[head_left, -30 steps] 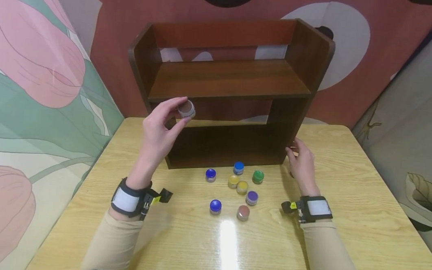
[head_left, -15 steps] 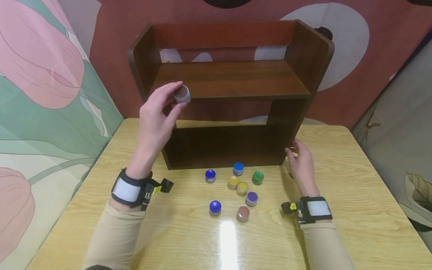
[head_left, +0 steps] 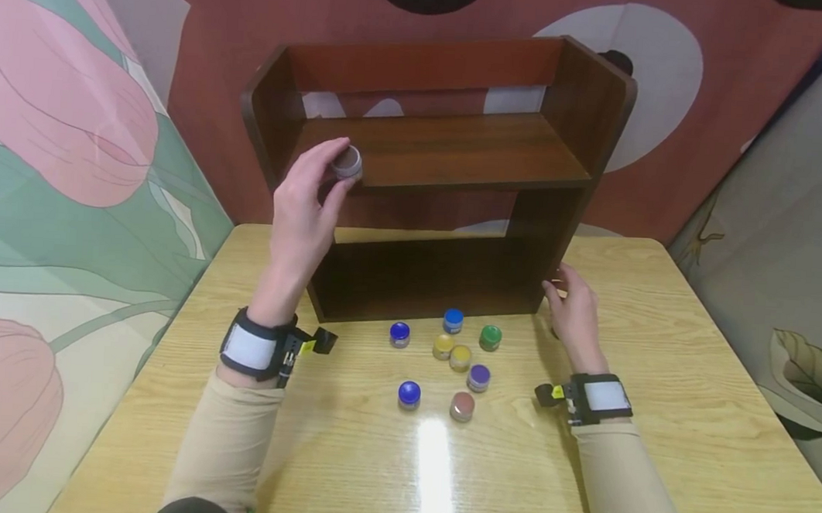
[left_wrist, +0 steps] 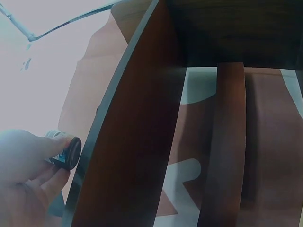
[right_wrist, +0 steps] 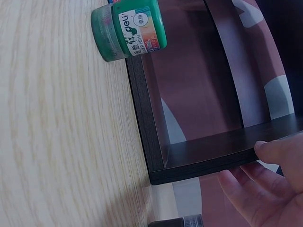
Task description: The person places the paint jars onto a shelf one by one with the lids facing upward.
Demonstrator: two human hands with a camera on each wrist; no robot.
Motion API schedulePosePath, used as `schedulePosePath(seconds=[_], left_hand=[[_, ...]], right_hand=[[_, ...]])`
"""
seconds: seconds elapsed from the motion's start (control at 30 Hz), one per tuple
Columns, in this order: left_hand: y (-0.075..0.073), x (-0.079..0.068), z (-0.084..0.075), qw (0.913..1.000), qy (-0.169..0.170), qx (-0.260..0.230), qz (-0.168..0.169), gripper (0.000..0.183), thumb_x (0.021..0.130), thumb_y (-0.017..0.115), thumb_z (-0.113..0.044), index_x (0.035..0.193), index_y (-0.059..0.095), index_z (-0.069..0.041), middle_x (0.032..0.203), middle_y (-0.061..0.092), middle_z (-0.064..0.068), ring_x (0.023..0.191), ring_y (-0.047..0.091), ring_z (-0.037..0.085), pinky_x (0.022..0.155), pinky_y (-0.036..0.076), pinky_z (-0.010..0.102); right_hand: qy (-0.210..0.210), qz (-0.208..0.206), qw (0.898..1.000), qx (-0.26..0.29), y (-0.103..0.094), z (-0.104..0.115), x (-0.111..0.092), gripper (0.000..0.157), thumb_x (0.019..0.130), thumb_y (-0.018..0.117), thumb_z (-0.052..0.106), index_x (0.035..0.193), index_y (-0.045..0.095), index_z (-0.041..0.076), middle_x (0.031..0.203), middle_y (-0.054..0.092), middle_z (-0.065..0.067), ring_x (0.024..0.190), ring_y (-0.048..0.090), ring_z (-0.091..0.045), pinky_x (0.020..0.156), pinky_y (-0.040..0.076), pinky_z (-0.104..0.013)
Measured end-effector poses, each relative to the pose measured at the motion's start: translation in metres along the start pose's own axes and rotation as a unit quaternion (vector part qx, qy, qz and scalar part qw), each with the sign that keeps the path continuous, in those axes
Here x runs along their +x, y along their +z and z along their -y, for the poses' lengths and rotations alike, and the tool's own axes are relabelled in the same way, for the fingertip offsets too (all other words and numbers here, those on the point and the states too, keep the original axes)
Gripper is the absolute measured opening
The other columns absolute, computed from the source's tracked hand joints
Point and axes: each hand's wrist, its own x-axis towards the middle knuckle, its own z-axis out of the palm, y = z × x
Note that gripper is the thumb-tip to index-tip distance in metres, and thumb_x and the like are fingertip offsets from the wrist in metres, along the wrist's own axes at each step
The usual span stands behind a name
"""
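My left hand [head_left: 303, 212] pinches a small paint jar [head_left: 348, 162] between thumb and fingers, in front of the upper board's left end. In the left wrist view this jar [left_wrist: 71, 153] shows a dark end, close to the side panel's front edge. The dark brown wooden shelf [head_left: 444, 150] stands upright on the table. Its right side panel is held low down by my right hand [head_left: 575, 315]; in the right wrist view the thumb [right_wrist: 267, 153] lies on the panel's front edge and the fingers are on the outer side.
Several paint jars stand before the shelf on the table [head_left: 345, 454], among them a green jar [head_left: 490, 337], a purple jar [head_left: 478, 378] and a brownish-pink jar [head_left: 462, 406]. A dark jar [right_wrist: 168, 222] sits beside the shelf's right side. A patterned cloth [head_left: 202, 121] hangs behind.
My left hand has risen with the paint jar, from below the upper board's front edge to just above it. The right hand stays at the side panel.
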Motion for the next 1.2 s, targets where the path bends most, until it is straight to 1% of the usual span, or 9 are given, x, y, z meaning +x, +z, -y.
schedulePosePath(seconds=[0.1, 0.33, 0.4, 0.57, 0.83, 0.97, 1.2], left_hand=[[0.001, 0.001, 0.002, 1.0, -0.001, 0.008, 0.002, 0.043, 0.093, 0.062, -0.015, 0.135, 0.058, -0.008, 0.135, 0.061, 0.01, 0.123, 0.057, 0.019, 0.105, 0.045, 0.029], [0.002, 0.005, 0.005, 0.9997, 0.015, 0.021, -0.002, 0.042, 0.094, 0.06, -0.011, 0.135, 0.058, -0.003, 0.135, 0.06, 0.015, 0.126, 0.055, 0.025, 0.11, 0.041, 0.033], [0.001, 0.007, 0.005, 0.9995, 0.012, 0.03, 0.001, 0.042, 0.094, 0.06, -0.012, 0.135, 0.057, -0.003, 0.135, 0.06, 0.015, 0.127, 0.054, 0.025, 0.111, 0.04, 0.033], [-0.003, 0.012, 0.004, 0.9983, -0.002, 0.054, 0.023, 0.043, 0.095, 0.059, -0.014, 0.137, 0.055, -0.006, 0.138, 0.058, 0.014, 0.13, 0.052, 0.024, 0.113, 0.036, 0.03], [-0.007, 0.016, 0.007, 0.9949, -0.009, 0.079, 0.063, 0.045, 0.096, 0.057, -0.013, 0.14, 0.052, -0.004, 0.14, 0.055, 0.016, 0.132, 0.049, 0.024, 0.114, 0.034, 0.03], [-0.007, 0.018, 0.009, 0.9935, -0.009, 0.087, 0.072, 0.044, 0.096, 0.055, -0.012, 0.14, 0.051, -0.003, 0.141, 0.054, 0.017, 0.132, 0.049, 0.025, 0.114, 0.034, 0.031], [-0.007, 0.017, 0.013, 0.9922, -0.013, 0.098, 0.076, 0.044, 0.096, 0.056, -0.012, 0.139, 0.051, -0.002, 0.14, 0.054, 0.019, 0.132, 0.05, 0.027, 0.114, 0.035, 0.032]], right_hand=[[0.0, 0.001, 1.0, -0.003, 0.0, 0.0, 0.0, 0.035, 0.096, 0.056, 0.008, 0.13, 0.056, -0.001, 0.118, 0.065, -0.027, 0.106, 0.064, -0.043, 0.086, 0.055, -0.056], [0.001, 0.002, 1.0, 0.0, 0.001, -0.002, 0.0, 0.035, 0.097, 0.056, 0.008, 0.13, 0.056, -0.001, 0.12, 0.065, -0.027, 0.107, 0.064, -0.043, 0.086, 0.055, -0.055], [-0.001, 0.003, 1.0, 0.001, 0.0, -0.002, 0.0, 0.035, 0.097, 0.056, 0.007, 0.13, 0.056, -0.002, 0.12, 0.065, -0.027, 0.106, 0.064, -0.043, 0.086, 0.055, -0.055], [-0.004, 0.0, 1.0, 0.004, -0.001, -0.002, -0.001, 0.034, 0.096, 0.057, 0.007, 0.129, 0.057, -0.002, 0.118, 0.065, -0.027, 0.106, 0.064, -0.043, 0.085, 0.056, -0.054], [-0.004, -0.002, 1.0, 0.0, -0.002, -0.002, -0.002, 0.035, 0.097, 0.056, 0.007, 0.13, 0.057, -0.001, 0.12, 0.065, -0.027, 0.107, 0.064, -0.042, 0.085, 0.056, -0.054], [-0.004, -0.001, 1.0, 0.0, -0.002, -0.003, -0.002, 0.035, 0.097, 0.056, 0.007, 0.131, 0.057, 0.0, 0.121, 0.065, -0.026, 0.108, 0.064, -0.042, 0.086, 0.056, -0.054], [-0.011, 0.001, 1.0, -0.001, -0.002, -0.002, -0.003, 0.034, 0.097, 0.056, 0.007, 0.13, 0.057, -0.001, 0.121, 0.064, -0.026, 0.107, 0.064, -0.043, 0.085, 0.056, -0.054]])
